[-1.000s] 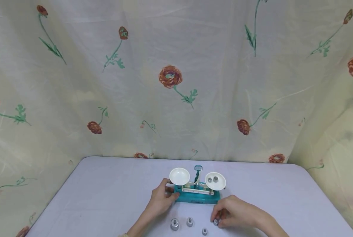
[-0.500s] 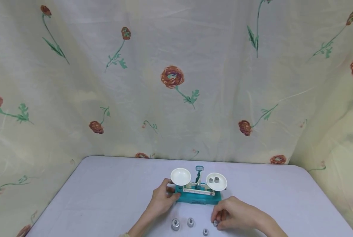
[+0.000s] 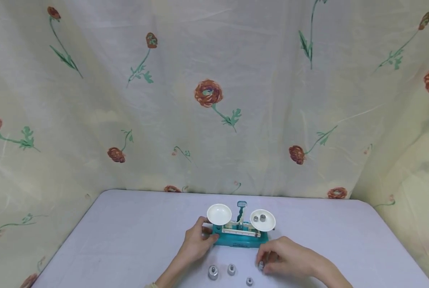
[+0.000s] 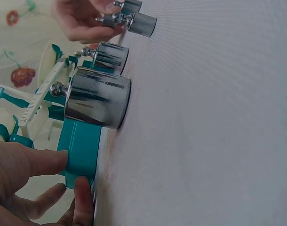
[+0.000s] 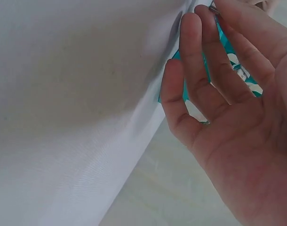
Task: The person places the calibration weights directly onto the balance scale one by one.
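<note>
A teal balance scale (image 3: 236,240) with two white pans stands on the table. My left hand (image 3: 194,242) grips the left end of its base, thumb in front and fingers behind, as the left wrist view (image 4: 80,155) also shows. In front of the scale's right end, my right hand (image 3: 290,256) pinches a small metal knobbed weight (image 3: 261,266) between thumb and fingertips. Fingers mostly hide that weight in the right wrist view. Two small weights (image 3: 262,218) sit in the right pan (image 3: 268,226). The left pan (image 3: 219,215) holds nothing.
Three more knobbed weights stand upright before the scale: a large one (image 3: 213,273), a medium one (image 3: 231,270) and a small one (image 3: 249,281). The table (image 3: 128,240) has a pale cover. Behind it hangs a flowered curtain (image 3: 250,160).
Pinching the weight, my right hand has risen slightly and moved a little towards the scale in the last half second. My left hand stays on the base.
</note>
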{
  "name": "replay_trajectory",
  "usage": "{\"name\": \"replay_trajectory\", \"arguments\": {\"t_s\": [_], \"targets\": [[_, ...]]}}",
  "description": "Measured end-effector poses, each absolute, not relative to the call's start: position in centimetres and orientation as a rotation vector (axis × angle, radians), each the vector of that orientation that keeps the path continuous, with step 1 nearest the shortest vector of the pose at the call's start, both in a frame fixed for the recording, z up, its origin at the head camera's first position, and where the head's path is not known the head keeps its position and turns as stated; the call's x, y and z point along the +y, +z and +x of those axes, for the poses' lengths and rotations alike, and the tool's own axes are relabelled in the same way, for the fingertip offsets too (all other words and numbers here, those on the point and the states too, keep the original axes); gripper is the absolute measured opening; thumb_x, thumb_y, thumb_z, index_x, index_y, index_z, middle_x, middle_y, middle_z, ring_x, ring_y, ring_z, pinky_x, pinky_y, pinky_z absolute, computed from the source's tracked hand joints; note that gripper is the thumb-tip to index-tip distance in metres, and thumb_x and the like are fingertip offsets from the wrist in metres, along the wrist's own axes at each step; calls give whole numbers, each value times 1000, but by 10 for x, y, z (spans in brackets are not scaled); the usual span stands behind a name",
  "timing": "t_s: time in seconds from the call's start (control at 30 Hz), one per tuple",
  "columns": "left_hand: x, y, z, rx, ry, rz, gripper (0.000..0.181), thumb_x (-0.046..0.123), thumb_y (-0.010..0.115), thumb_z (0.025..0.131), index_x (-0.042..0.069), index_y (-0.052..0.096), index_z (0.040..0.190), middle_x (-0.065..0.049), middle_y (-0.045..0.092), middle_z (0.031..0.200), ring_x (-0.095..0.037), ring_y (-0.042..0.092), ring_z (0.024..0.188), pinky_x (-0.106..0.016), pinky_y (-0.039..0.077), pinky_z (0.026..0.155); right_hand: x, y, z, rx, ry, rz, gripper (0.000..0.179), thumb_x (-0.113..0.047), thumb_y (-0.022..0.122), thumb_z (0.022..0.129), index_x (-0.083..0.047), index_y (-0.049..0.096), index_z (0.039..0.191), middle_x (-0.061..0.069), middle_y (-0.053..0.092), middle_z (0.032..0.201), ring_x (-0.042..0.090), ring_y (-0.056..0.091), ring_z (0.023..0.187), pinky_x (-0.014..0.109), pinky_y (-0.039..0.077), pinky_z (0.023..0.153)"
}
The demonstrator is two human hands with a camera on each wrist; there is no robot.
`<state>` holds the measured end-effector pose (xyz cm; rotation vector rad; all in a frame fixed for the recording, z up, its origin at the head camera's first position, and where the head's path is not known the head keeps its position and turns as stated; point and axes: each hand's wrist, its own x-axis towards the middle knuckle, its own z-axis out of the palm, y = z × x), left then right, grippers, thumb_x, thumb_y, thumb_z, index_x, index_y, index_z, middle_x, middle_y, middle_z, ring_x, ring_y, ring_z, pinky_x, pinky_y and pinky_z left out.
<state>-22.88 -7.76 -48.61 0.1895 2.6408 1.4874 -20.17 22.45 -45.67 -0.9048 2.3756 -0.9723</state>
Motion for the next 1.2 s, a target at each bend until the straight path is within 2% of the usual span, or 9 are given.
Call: {"name": "replay_trajectory", "arguments": {"t_s": [0.4,0.73,1.2], "targets": [[-79,-488,-230,2642,1471,178,45,16,78,98,7,56,135,-20,73,120,-33,72,104,-52,64,91,226,-455,-200,2390,-954,-877,12,-18,78,99,-22,75,109,-18,73,96,-5,60,82,18,54,75],[-77,-487,-231,2645,1458,170,44,16,78,98,7,56,135,-19,73,120,-31,71,105,-51,63,91,221,-448,-197,2408,-941,-928,12,-18,77,99,-20,76,111,-12,75,102,-6,61,87,19,56,77],[-80,-488,-230,2647,1484,216,44,16,78,97,6,56,135,-20,73,118,-33,72,104,-53,63,90,221,-443,-198,2451,-941,-927,13,-26,79,98,-22,76,110,-16,74,104,-5,61,88,20,57,77]]}}
